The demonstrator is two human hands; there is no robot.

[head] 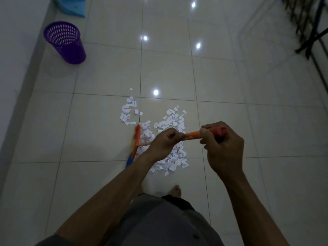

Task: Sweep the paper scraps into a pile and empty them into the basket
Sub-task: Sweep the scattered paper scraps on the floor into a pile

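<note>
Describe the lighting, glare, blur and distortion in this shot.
Head view: dim overall, with bright round glare spots on the glossy floor tiles; the broom is smeared by motion at its head; paper scraps look fairly sharp; wide-angle distortion bows the grout lines and tilts the purple basket.

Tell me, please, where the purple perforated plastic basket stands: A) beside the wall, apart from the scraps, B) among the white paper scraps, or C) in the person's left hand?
A: the purple perforated plastic basket stands by the wall, clear of the white paper scraps.

left grip (pixel 164 142), right grip (pixel 223 144) clenched on broom handle (pixel 192 134), arms forward
</note>
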